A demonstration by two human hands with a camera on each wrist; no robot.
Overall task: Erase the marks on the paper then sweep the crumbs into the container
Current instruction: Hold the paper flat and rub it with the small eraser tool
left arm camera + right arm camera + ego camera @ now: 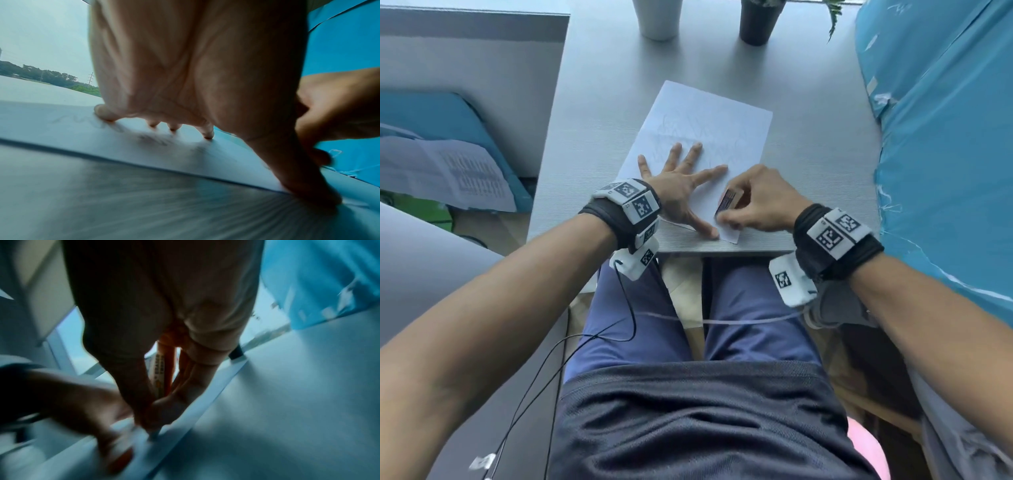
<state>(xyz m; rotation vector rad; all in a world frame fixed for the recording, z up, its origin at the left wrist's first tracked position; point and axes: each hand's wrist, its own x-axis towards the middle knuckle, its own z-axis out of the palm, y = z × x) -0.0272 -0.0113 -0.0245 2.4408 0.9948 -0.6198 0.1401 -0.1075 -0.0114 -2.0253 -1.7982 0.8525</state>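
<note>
The grey table [808,144] runs from the near edge at the person's lap to the far edge, where a white pot [658,19] and a black pot [758,22] stand well apart from the work. Blue sheeting [941,144] lies along the right edge.

The paper [722,113] lies skewed in the middle of the table, its near corner just short of the near edge. Faint pencil marks [688,132] cover its middle; in the left wrist view they show as grey scribbles [152,138] under the fingertips.

The left hand [679,186] lies flat on the near left part of the paper, fingers straight and spread, fingertips pressed down, the thumb [304,183] stretched to the sheet's near corner. It grasps nothing.

The right hand [760,200] is over the near right edge of the paper, just beside the left thumb. Its thumb and fingers are curled round the eraser [727,202], pinching it from both sides. The eraser stands tilted, its lower end on the paper near that corner; the right wrist view shows its printed sleeve [159,374] between the thumb and fingers, though that picture is blurred.
</note>
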